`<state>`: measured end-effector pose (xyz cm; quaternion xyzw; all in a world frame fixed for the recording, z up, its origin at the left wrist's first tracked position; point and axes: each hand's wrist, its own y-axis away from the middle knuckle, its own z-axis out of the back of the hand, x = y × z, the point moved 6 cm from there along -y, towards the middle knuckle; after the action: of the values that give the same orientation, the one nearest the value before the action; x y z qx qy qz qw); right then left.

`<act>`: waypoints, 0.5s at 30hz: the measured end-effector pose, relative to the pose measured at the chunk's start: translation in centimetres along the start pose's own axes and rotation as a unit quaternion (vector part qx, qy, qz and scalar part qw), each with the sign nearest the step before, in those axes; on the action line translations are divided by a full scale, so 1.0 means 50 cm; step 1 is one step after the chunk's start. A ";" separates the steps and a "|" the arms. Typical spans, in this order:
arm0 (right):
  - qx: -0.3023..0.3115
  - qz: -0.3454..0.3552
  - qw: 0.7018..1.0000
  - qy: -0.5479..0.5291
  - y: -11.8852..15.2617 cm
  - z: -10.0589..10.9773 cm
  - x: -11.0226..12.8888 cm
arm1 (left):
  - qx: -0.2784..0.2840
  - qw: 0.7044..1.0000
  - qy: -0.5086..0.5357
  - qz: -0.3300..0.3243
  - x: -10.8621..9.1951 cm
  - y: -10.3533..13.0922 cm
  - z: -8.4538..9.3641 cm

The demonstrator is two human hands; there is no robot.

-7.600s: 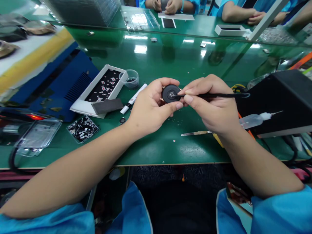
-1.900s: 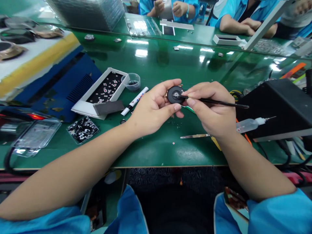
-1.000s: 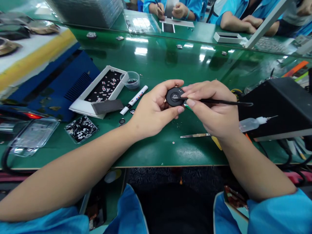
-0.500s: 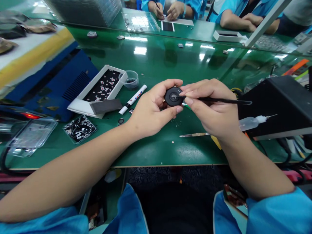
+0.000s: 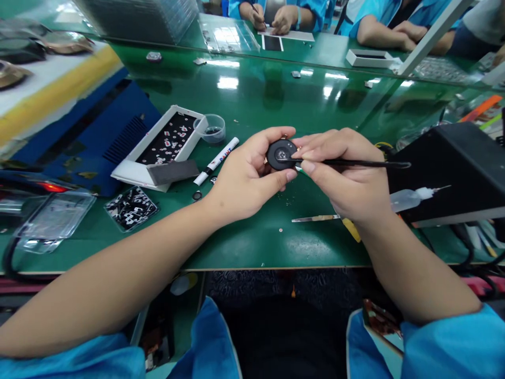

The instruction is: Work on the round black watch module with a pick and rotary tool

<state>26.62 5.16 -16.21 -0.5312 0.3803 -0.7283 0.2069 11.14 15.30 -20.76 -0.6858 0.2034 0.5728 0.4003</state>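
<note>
My left hand (image 5: 246,176) is closed around a round black watch body (image 5: 278,154), gripping its rim between thumb and fingers. The watch's flat back faces up, with a small recessed ring at its centre and bits of gold at its edge. In my right hand (image 5: 347,173), thumb and fingers pinch slim black tweezers (image 5: 355,163), held nearly level. Their tip is over the right side of the watch back; whether it touches cannot be made out. A thin green-and-white item (image 5: 300,170) shows under my right fingers, partly hidden.
Left of my hands are a white box of small parts (image 5: 192,153), a clear cup (image 5: 215,138), a paint marker (image 5: 216,161) and a tray of black pieces (image 5: 132,209). A thin blade (image 5: 311,218), a needle bottle (image 5: 408,199) and a black box (image 5: 457,168) lie right. People sit opposite.
The tweezers' tip has shifted from the centre of the watch back toward its right side. My hands keep the same hold, and the whole view has shifted slightly.
</note>
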 end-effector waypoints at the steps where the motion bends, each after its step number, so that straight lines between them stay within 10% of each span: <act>1: 0.000 -0.001 1.000 0.000 0.000 0.000 0.000 | -0.002 1.000 -0.001 0.001 0.000 0.000 0.001; 15: 0.003 -0.004 1.000 0.006 0.001 0.006 -0.005 | 0.003 1.000 -0.011 0.000 0.005 0.003 0.005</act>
<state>26.98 5.24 -16.36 -0.5280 0.3768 -0.7334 0.2032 10.95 15.43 -21.08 -0.6781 0.2008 0.5799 0.4044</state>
